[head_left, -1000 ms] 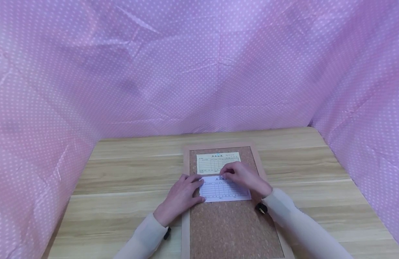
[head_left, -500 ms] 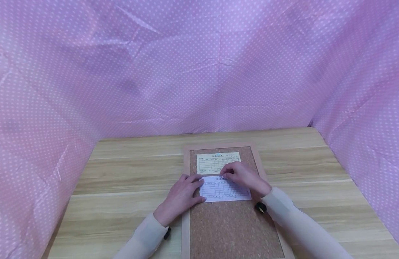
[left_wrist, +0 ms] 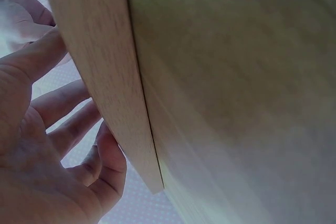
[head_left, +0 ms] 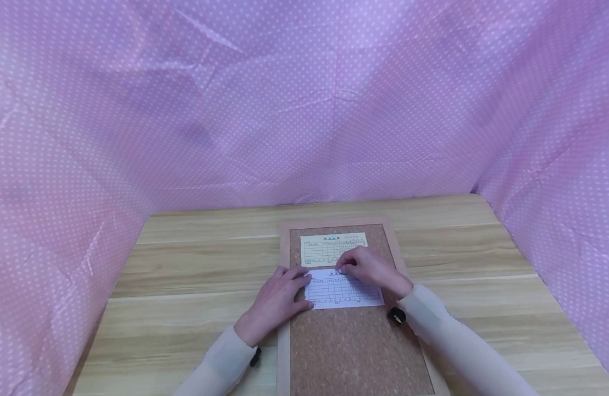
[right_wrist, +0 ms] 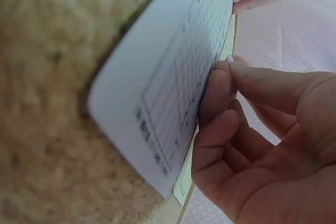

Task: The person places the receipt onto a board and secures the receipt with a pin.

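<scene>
A white printed form slip (head_left: 329, 291) lies on the framed corkboard (head_left: 354, 352), just below a pale yellow form slip (head_left: 316, 250). A small light-blue pushpin (head_left: 333, 236) sits at the yellow slip's top edge. My left hand (head_left: 280, 297) presses the white slip's left side with spread fingertips, its palm over the wooden frame (left_wrist: 105, 66). At the white slip's top edge my right hand (head_left: 366, 267) pinches a pushpin (right_wrist: 230, 59) between thumb and forefinger. Only its whitish head shows; the fingers hide the rest.
The corkboard lies lengthwise on a wood-grain table (head_left: 200, 264). A pink polka-dot cloth (head_left: 304, 110) hangs behind the table and along both sides. Dark wrist straps (head_left: 397, 316) show at the cuffs of the light sleeves (head_left: 458, 341).
My right wrist and sleeve have shifted very slightly left, with the fingertips at the same spot on the white slip. The left hand and both slips have stayed in place.
</scene>
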`<state>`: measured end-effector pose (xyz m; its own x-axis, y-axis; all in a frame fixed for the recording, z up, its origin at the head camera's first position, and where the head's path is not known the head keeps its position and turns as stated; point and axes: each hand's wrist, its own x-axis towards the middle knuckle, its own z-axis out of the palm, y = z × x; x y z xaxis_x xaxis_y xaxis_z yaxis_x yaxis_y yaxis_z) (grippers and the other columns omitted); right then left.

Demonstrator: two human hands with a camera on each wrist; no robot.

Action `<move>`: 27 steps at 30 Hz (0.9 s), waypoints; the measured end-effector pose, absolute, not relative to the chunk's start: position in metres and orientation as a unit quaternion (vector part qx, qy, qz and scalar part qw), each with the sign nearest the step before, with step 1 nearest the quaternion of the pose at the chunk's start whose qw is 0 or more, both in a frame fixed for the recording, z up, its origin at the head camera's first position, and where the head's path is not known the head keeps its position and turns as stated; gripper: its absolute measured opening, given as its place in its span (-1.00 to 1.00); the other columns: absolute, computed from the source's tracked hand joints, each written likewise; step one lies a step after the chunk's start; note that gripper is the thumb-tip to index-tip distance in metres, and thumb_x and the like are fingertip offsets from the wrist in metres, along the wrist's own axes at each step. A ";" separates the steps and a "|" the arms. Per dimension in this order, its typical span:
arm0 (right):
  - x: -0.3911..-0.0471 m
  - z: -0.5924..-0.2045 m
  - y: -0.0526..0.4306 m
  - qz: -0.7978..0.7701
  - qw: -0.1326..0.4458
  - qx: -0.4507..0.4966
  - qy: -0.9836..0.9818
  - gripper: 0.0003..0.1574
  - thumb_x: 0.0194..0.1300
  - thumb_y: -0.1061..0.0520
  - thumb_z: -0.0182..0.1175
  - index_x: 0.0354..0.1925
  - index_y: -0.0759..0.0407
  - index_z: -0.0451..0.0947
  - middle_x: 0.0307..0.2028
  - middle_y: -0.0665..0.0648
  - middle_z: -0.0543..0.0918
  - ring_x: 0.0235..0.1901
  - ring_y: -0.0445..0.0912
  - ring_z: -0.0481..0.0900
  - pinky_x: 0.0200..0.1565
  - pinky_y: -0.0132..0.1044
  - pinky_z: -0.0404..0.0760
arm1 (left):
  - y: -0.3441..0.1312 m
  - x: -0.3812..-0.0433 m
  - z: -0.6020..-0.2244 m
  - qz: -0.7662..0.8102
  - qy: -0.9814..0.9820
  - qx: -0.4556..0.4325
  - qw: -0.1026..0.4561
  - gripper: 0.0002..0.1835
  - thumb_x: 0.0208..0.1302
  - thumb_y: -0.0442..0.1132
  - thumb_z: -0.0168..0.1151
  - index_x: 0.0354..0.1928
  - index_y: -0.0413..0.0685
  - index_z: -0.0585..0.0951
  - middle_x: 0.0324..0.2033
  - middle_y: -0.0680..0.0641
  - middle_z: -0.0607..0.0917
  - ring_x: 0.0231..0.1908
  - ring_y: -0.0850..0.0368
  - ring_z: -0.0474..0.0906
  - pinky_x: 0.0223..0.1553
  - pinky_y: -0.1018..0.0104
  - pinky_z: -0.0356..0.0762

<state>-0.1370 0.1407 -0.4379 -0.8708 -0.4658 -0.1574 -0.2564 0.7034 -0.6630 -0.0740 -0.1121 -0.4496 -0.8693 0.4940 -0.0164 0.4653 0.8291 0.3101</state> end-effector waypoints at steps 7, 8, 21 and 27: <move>-0.138 -0.434 0.139 -0.326 0.174 -0.200 0.907 -0.75 0.37 0.33 0.24 -0.24 0.06 0.81 -0.28 -0.05 0.77 -0.37 -0.17 0.50 -0.33 -0.29 0.43 | -0.112 -0.074 -0.449 0.149 0.956 0.249 0.050 -0.34 0.20 0.05 0.53 0.28 -0.11 0.65 0.33 -0.08 0.57 0.08 -0.03 0.46 -0.02 0.14 0.54; -0.138 -0.434 0.139 -0.326 0.175 -0.202 0.907 -0.75 0.38 0.33 0.24 -0.24 0.07 0.81 -0.27 -0.05 0.77 -0.38 -0.18 0.50 -0.33 -0.30 0.42 | -0.111 -0.074 -0.449 0.149 0.956 0.249 0.051 -0.34 0.21 0.05 0.53 0.29 -0.11 0.65 0.33 -0.08 0.56 0.08 -0.03 0.45 -0.02 0.14 0.54; -0.140 -0.430 0.136 -0.316 0.192 -0.196 0.908 -0.81 0.37 0.31 0.28 -0.23 0.10 0.80 -0.23 0.00 0.78 -0.34 -0.17 0.55 -0.25 -0.26 0.51 | -0.112 -0.074 -0.448 0.152 0.956 0.242 0.063 -0.34 0.22 0.06 0.52 0.29 -0.10 0.64 0.34 -0.08 0.56 0.09 -0.03 0.44 -0.01 0.12 0.54; -0.140 -0.430 0.136 -0.309 0.194 -0.183 0.913 -0.88 0.34 0.28 0.32 -0.25 0.12 0.79 -0.32 -0.02 0.75 -0.38 -0.17 0.57 -0.29 -0.27 0.53 | -0.111 -0.072 -0.449 0.149 0.957 0.242 0.065 -0.34 0.22 0.07 0.52 0.30 -0.08 0.64 0.34 -0.08 0.56 0.09 -0.03 0.44 -0.01 0.14 0.53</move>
